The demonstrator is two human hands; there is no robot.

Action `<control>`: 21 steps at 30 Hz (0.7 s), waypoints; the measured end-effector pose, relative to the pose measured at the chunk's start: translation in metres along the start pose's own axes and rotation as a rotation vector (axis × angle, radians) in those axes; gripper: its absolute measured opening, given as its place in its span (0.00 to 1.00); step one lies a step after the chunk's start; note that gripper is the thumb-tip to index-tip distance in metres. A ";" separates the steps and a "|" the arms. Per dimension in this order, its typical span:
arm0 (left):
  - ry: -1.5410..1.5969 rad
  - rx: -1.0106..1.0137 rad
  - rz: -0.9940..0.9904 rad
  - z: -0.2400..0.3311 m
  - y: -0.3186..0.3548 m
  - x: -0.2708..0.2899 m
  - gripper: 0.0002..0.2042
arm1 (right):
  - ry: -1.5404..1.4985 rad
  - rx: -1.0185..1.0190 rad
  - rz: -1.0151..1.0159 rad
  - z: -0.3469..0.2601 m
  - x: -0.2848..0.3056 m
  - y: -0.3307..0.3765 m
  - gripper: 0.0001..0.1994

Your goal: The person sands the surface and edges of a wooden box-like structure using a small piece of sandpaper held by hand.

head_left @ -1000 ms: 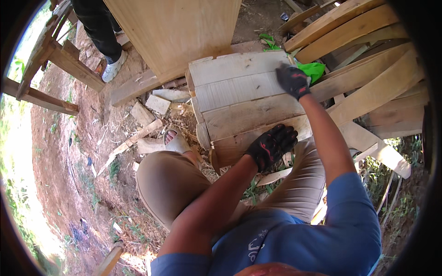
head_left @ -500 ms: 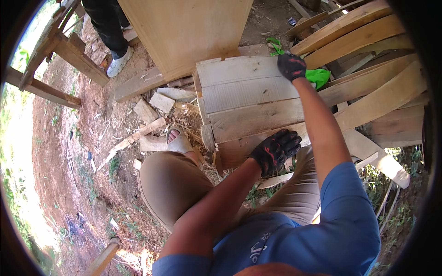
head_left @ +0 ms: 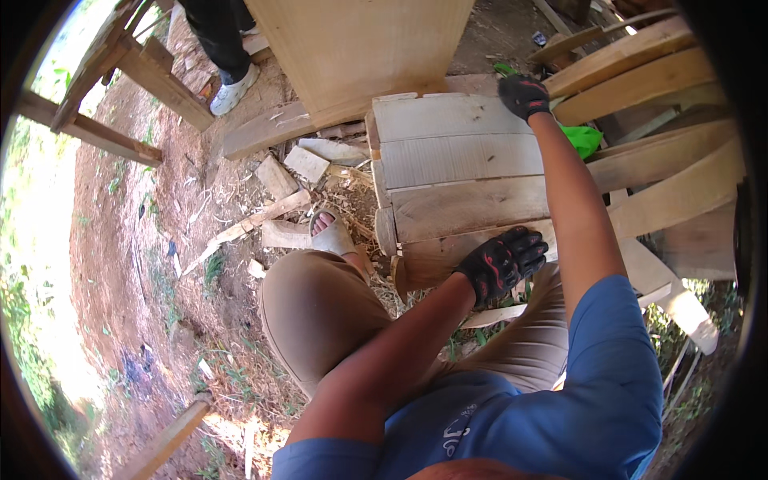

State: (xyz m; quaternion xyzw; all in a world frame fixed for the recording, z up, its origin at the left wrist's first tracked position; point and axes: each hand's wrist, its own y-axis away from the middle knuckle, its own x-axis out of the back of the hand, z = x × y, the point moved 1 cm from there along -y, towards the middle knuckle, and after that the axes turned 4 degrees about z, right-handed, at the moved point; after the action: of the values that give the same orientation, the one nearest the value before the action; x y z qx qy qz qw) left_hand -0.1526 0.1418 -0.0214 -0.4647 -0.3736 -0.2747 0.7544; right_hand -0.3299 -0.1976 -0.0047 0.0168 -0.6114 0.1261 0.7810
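Note:
A box-like piece made of several wooden planks (head_left: 464,200) lies in front of me, its two far planks whitish and the nearer ones brown. My left hand (head_left: 502,262), in a black glove with red marks, rests on its near plank with the fingers stretched out. Reaching across, my right hand (head_left: 526,97), gloved alike, is at the far right corner with its fingers curled. Whatever those fingers hold is hidden. Bright green material (head_left: 582,142) shows beside my right wrist, and a small green bit (head_left: 506,70) beyond the fingertips.
A large pale wooden panel (head_left: 360,48) stands just beyond the planks. Curved boards (head_left: 632,72) are stacked on the right. Offcuts (head_left: 306,164) and shavings litter the ground near my sandalled foot (head_left: 332,232). Another person's leg (head_left: 216,40) and a wooden frame (head_left: 152,72) are at the far left.
The whole view has shifted, so things sit farther right. My right hand has slid slightly farther away along the corner, and less green shows past its fingers. My left hand stays on the near plank.

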 end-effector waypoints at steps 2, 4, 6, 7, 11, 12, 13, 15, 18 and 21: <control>-0.047 0.013 -0.030 -0.005 -0.001 0.007 0.23 | -0.084 0.035 -0.102 -0.009 0.008 -0.020 0.22; -0.040 -0.001 -0.115 -0.003 -0.002 0.017 0.23 | -0.112 0.119 -0.195 -0.051 0.015 -0.032 0.21; 0.009 0.068 -0.396 -0.002 -0.009 0.025 0.23 | -0.202 0.350 -0.101 -0.123 0.027 -0.039 0.20; 0.033 0.087 -0.545 -0.002 -0.011 0.029 0.22 | -0.251 0.343 -0.052 -0.170 0.031 -0.037 0.18; 0.145 0.175 -0.554 -0.005 -0.017 0.042 0.23 | -0.388 0.452 0.171 -0.312 0.048 -0.010 0.15; 0.155 0.175 -0.532 -0.005 -0.017 0.043 0.23 | -0.341 0.542 0.216 -0.326 0.052 -0.010 0.15; 0.155 0.172 -0.518 -0.005 -0.017 0.042 0.23 | -0.343 0.471 0.210 -0.326 0.054 -0.009 0.15; 0.148 0.165 -0.486 -0.003 -0.015 0.038 0.24 | -0.427 0.480 0.191 -0.292 0.054 -0.014 0.15; 0.007 0.071 -0.248 -0.001 -0.009 0.029 0.24 | -0.337 0.245 0.034 -0.179 0.037 -0.036 0.16; 0.033 0.026 -0.149 -0.001 -0.004 0.016 0.24 | 0.083 0.143 -0.309 -0.031 0.016 -0.029 0.19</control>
State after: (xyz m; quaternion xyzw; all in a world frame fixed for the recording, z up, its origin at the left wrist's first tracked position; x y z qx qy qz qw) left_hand -0.1460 0.1382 -0.0071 -0.4212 -0.3981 -0.3328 0.7439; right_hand -0.2909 -0.2171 0.0070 0.1611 -0.5581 0.0483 0.8125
